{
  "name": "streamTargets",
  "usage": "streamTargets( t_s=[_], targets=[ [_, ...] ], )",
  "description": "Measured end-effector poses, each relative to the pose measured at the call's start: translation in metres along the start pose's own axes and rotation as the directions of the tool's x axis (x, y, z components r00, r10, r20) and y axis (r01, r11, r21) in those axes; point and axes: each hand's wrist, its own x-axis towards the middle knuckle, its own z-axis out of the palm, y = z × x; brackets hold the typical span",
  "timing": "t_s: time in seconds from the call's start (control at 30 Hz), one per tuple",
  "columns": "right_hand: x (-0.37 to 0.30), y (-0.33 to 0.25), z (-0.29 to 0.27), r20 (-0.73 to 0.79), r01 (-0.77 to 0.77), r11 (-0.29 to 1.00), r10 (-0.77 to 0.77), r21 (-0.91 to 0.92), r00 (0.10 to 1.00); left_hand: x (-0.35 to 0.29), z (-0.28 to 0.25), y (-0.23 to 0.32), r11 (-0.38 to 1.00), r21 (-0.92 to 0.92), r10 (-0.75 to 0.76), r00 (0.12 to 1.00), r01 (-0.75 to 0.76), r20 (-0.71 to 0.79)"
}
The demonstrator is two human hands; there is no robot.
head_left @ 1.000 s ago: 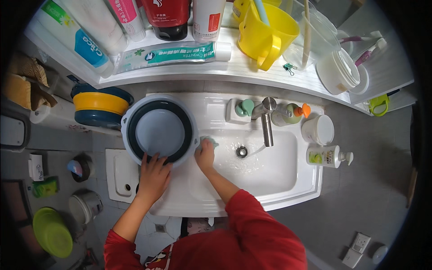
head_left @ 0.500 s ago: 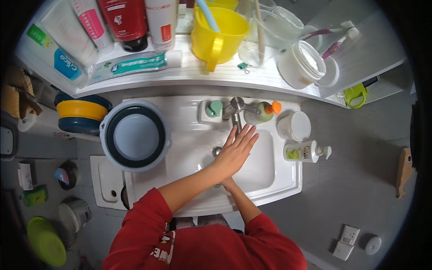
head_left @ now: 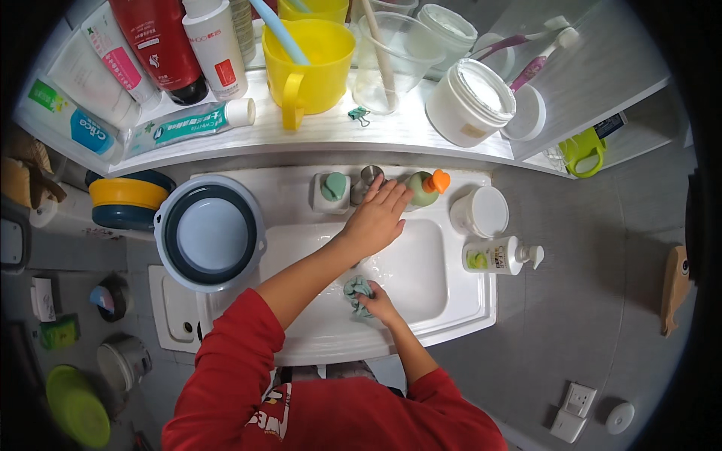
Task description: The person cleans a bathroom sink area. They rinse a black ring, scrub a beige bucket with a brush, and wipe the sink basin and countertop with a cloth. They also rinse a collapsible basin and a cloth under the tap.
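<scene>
My left hand (head_left: 376, 214) reaches across the white washbasin (head_left: 425, 263) with its fingers stretched out over the metal tap (head_left: 371, 174). Most of the tap lies hidden beneath it, and I cannot tell whether hand and tap touch. Lower down, over the basin's near part, my right hand (head_left: 381, 305) is closed on a crumpled grey-green cloth (head_left: 359, 295). Close by the tap stand a pump dispenser with a green top (head_left: 334, 188) and a green bottle with an orange pump (head_left: 426, 187).
On the basin's left sits a grey-blue collapsible washbowl (head_left: 214, 233). A white lidded tub (head_left: 481, 212) and a white pump bottle (head_left: 500, 256) line its right rim. Above, a white shelf (head_left: 301, 141) bears tubes, a yellow mug (head_left: 316, 71) and an open white jar (head_left: 470, 101).
My left hand has shifted slightly left and up, toward the tap. The right hand and cloth, mostly covered before, now show apart from the left. The whole view has shifted somewhat.
</scene>
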Motion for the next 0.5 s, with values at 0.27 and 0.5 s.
streamTargets(
  t_s=[0.27, 0.5],
  targets=[
    [-0.009, -0.014, 0.001, 0.138, -0.084, 0.99, 0.099, -0.111, 0.986, -0.074, -0.001, -0.024, 0.885, -0.463, -0.274, 0.857, 0.047, -0.437],
    [-0.022, -0.046, 0.014, 0.108, -0.074, 0.996, 0.079, -0.052, 0.991, -0.089, 0.045, -0.086, 0.758, -0.326, -0.645, 0.724, 0.565, -0.246]
  ],
)
